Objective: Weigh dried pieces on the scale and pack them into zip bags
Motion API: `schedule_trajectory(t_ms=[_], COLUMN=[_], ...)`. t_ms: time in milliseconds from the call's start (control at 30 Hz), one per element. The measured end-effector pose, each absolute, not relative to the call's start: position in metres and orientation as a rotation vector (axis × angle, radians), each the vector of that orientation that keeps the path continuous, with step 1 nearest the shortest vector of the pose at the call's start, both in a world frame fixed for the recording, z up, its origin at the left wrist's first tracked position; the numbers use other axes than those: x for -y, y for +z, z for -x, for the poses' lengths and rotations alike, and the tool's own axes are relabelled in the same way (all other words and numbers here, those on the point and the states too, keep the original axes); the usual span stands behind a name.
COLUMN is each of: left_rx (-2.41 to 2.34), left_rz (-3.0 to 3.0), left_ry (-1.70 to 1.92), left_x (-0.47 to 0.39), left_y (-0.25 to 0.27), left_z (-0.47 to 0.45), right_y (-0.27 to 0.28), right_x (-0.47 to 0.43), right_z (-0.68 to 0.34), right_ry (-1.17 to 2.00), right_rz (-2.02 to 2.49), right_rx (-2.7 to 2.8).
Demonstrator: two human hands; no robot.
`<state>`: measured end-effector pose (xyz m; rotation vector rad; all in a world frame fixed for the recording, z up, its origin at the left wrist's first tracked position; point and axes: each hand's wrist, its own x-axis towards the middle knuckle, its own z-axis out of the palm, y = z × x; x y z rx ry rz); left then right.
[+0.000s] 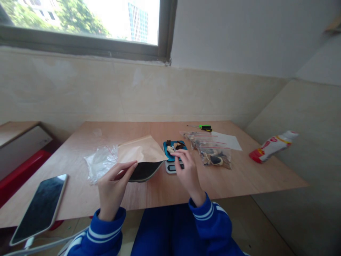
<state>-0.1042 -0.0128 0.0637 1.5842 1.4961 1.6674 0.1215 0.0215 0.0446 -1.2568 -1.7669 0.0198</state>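
Note:
My left hand (117,183) pinches the near edge of a brown paper bag (141,151) between thumb and fingers. The bag lies tilted with its dark mouth gaping toward me. Over a small blue-topped digital scale (171,167), my right hand (188,170) reaches with fingers bent and a little apart. Its fingertips are at a pale dried piece (169,149) on the scale; whether they touch it I cannot tell. Dark and tan dried pieces (179,144) lie beside it. My right hand partly covers the scale's display and right side.
Clear zip bags of dried pieces (215,158) lie right of the scale, by a white paper sheet (229,140) and screwdrivers (205,127). A red-and-white bottle (273,146) stands far right. Crumpled clear plastic (102,163) and a cabled phone (39,206) are left.

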Motion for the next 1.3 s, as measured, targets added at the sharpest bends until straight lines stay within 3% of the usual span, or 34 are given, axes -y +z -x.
schedule_trajectory(t_ms=[267, 600, 800, 1033, 1300], left_rx=[-1.510, -1.516, -1.522, -1.582, -1.555], left_rz=[-1.615, -1.603, -1.581, -1.517, -1.548], left_ry=[1.657, 1.650, 1.648, 1.688, 1.669], left_x=[0.011, 0.010, 0.012, 0.011, 0.015], left_y=[0.063, 0.064, 0.065, 0.070, 0.069], left_z=[0.102, 0.102, 0.102, 0.095, 0.094], right_y=[0.002, 0.001, 0.049, 0.099, 0.061], right_x=[-0.065, -0.064, -0.031, 0.019, 0.011], right_z=[-0.157, -0.154, -0.162, -0.119, -0.058], right_ry=[-0.198, -0.272, -0.346, 0.404, 0.251], right_rz=[1.963, 1.967, 1.817, 1.227, 1.611], right_rx=[1.886, 1.922, 1.742, 2.005, 2.152])
